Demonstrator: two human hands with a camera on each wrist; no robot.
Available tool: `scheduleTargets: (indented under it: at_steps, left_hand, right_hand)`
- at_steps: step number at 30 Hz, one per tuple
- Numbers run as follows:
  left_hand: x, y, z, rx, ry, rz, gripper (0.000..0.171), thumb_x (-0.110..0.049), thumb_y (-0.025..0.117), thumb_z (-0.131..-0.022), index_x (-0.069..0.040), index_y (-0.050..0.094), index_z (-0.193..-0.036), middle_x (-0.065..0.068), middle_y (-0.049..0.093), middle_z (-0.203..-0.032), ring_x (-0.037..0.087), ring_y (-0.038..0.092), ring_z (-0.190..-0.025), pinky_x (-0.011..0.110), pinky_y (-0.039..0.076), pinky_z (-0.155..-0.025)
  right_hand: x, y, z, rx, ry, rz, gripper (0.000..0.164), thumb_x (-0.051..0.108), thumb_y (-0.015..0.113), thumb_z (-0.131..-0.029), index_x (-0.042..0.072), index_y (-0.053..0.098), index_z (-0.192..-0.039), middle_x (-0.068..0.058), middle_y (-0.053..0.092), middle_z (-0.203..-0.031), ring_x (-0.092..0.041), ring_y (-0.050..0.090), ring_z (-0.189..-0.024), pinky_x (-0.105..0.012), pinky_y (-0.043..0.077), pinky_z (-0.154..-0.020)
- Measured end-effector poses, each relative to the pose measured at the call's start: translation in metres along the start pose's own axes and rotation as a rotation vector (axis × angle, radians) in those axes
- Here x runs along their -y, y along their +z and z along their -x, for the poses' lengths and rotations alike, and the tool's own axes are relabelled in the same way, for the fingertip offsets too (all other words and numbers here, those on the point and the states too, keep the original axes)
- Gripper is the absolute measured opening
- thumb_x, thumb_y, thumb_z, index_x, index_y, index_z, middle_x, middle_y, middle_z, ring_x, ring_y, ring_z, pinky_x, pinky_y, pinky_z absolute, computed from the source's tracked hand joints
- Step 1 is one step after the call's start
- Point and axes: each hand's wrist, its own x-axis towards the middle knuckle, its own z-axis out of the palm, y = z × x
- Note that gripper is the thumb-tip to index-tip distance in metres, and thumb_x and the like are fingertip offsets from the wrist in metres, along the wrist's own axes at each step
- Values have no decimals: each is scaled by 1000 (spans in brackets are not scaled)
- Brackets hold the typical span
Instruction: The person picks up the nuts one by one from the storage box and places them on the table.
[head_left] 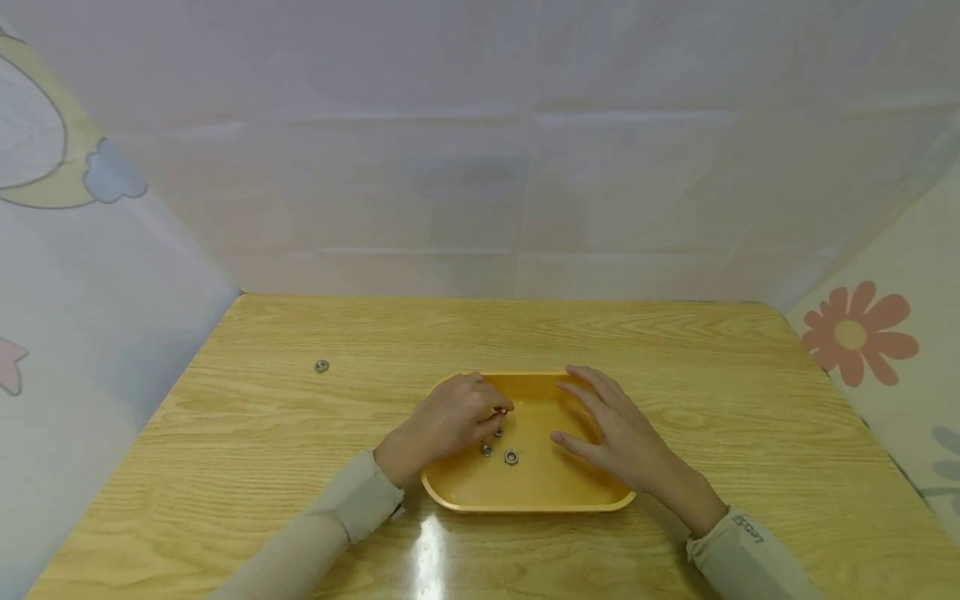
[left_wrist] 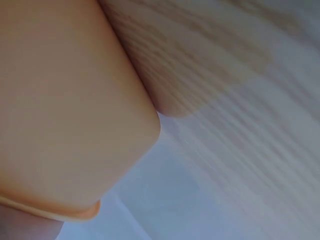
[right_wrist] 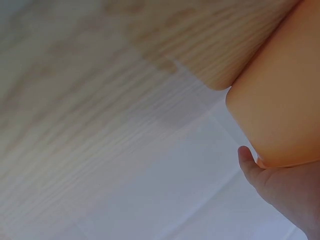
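Observation:
A yellow tray (head_left: 540,493) lies on the wooden table. My left hand (head_left: 457,414) reaches over its left side, thumb and fingertips pinching a small metal nut (head_left: 501,410) that the fingers partly hide. Below those fingertips, a few metal nuts lie on the tray floor, the clearest being a hex nut (head_left: 512,457). My right hand (head_left: 626,437) is over the tray's right side with fingers spread and nothing held. In the right wrist view, a finger of that hand (right_wrist: 287,192) shows by the tray's rim; the left wrist view mostly shows the tray's outer wall (left_wrist: 75,110).
Another metal nut (head_left: 321,366) lies on the table (head_left: 247,433), left of the tray and farther back. Pale curtain-like walls (head_left: 420,183) enclose the table at the back and both sides.

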Motion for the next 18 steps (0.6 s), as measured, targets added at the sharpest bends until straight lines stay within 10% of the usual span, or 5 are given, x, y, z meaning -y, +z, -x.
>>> scheduleTargets:
  at_steps: [5, 18]
  left_hand:
    - [1, -1, 2, -70, 46, -18, 15, -20, 73, -91, -15, 78, -105, -5, 77, -100, 12, 66, -86, 29, 54, -81]
    - [12, -8, 13, -188, 48, -22, 14, -14, 76, -87, -13, 78, -101, -4, 77, -98, 14, 64, -86, 28, 53, -78]
  right_hand:
    - [0, 1, 0, 6, -2, -3, 70, 43, 74, -88, 7, 51, -143, -14, 34, -157, -37, 32, -144, -62, 35, -111]
    - [0, 1, 0, -5, -2, 12, 74, 44, 74, -87, 6, 47, -145, -13, 35, -156, -37, 32, -144, -60, 33, -113]
